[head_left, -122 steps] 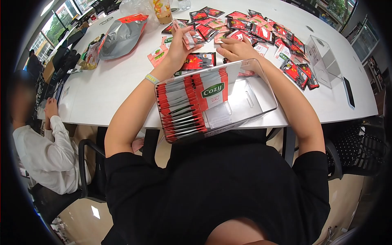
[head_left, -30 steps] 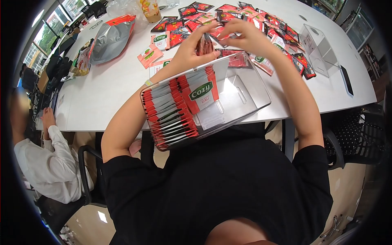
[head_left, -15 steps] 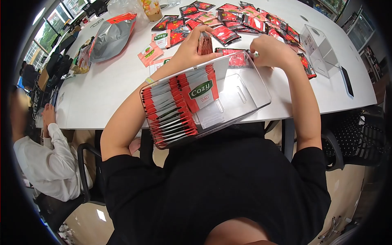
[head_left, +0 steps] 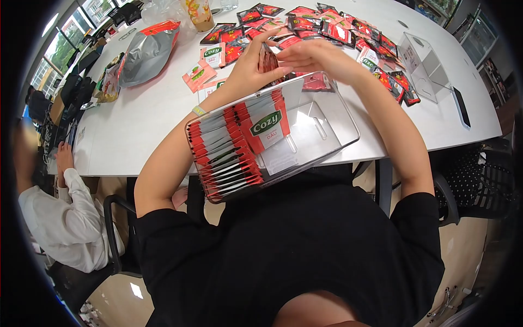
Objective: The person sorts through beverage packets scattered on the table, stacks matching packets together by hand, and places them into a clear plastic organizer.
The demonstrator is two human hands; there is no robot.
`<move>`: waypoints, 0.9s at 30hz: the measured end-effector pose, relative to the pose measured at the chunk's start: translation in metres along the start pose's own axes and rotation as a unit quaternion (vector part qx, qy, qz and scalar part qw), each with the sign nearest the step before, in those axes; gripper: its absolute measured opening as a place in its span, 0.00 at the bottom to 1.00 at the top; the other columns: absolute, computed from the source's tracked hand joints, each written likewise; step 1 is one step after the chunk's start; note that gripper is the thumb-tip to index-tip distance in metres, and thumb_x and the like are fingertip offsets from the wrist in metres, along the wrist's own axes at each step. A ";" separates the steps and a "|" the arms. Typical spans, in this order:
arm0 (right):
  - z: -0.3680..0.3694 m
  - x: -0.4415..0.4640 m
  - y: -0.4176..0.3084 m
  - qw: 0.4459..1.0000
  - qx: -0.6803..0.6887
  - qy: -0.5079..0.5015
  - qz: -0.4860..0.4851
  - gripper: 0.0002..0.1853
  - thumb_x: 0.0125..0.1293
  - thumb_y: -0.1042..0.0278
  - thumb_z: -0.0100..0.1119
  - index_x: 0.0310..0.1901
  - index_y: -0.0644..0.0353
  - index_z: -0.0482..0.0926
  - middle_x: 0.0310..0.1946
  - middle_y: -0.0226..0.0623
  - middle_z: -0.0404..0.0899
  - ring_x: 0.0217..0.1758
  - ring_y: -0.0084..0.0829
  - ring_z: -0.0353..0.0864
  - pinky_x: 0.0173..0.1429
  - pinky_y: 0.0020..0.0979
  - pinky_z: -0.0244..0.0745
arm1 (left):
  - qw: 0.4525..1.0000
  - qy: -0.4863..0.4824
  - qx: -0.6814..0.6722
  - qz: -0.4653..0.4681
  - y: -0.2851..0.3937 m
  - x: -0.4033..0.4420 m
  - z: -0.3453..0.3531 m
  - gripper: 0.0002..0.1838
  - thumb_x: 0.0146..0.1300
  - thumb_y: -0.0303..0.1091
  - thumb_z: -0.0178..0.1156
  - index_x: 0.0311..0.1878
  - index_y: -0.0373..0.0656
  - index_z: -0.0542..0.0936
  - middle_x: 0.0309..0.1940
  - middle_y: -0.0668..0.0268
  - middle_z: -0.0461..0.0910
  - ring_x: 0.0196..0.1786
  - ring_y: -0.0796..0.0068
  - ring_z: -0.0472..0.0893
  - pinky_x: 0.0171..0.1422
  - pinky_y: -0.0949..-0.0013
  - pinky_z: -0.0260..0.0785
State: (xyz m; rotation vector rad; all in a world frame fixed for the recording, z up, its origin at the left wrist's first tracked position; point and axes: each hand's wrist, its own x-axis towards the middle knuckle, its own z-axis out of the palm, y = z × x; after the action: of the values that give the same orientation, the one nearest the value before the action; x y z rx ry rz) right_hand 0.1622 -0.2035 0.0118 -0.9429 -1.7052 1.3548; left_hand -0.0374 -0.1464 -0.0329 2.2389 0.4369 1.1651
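Box (head_left: pixel 309 135), transparent and tilted, sits close at twelve o'clock, packed sachets (head_left: pixel 220 150) lining its left side, bare plastic floor showing at right. Just past its far rim, the left hand (head_left: pixel 251 68) grips upright packets (head_left: pixel 267 61) between thumb and fingers. And the right hand (head_left: pixel 324 59) has just swung back in beside them, so both hands meet at that bundle; fingers loosely extended, whether they hold anything I can't tell! White tabletop (head_left: pixel 128 136) opens at ten, a narrower strip between box edge and right forearm at one. Phone (head_left: pixel 461 107) at two, clear stand (head_left: pixel 430 79) at one, silver bag (head_left: pixel 146 61) at eleven, loose sachets (head_left: pixel 339 34) spread farther off, twelve to one.
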 end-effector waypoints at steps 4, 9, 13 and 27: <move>-0.044 -0.022 -0.029 0.840 -0.526 0.105 0.086 0.17 0.59 0.63 0.54 0.44 0.68 0.78 0.34 0.42 0.81 0.38 0.32 0.81 0.43 0.28 0.74 | 0.997 -0.040 0.064 -0.002 -0.001 0.001 0.002 0.38 0.51 0.46 0.66 0.62 0.48 0.59 0.49 0.54 0.69 0.51 0.60 0.73 0.55 0.62 0.64; -0.095 -0.044 -0.004 0.740 -0.638 0.144 0.157 0.13 0.44 0.68 0.62 0.31 0.69 0.79 0.25 0.51 0.78 0.31 0.41 0.80 0.37 0.32 0.74 | 0.997 -0.040 0.064 -0.024 -0.001 0.000 0.001 0.38 0.49 0.50 0.66 0.60 0.49 0.61 0.49 0.53 0.70 0.50 0.59 0.73 0.54 0.61 0.65; -0.082 -0.034 -0.003 0.680 -0.700 0.108 0.191 0.11 0.42 0.73 0.58 0.30 0.68 0.80 0.30 0.52 0.79 0.36 0.45 0.80 0.43 0.39 0.75 | 0.996 -0.041 0.072 -0.028 0.002 0.000 0.001 0.38 0.50 0.51 0.66 0.60 0.49 0.61 0.49 0.51 0.70 0.51 0.58 0.73 0.54 0.60 0.65; -0.071 -0.018 0.004 0.719 -0.686 0.092 0.065 0.09 0.49 0.69 0.59 0.30 0.65 0.81 0.20 0.41 0.78 0.24 0.27 0.78 0.32 0.28 0.74 | 0.997 -0.034 0.067 0.000 0.008 0.000 0.003 0.40 0.49 0.48 0.67 0.64 0.51 0.59 0.48 0.56 0.70 0.52 0.60 0.72 0.56 0.61 0.64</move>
State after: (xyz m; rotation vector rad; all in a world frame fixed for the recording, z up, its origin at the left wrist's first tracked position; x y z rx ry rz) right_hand 0.2341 -0.1886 0.0169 -1.8758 -2.3966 -0.2635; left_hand -0.0348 -0.1541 -0.0295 2.3863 0.5018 1.0836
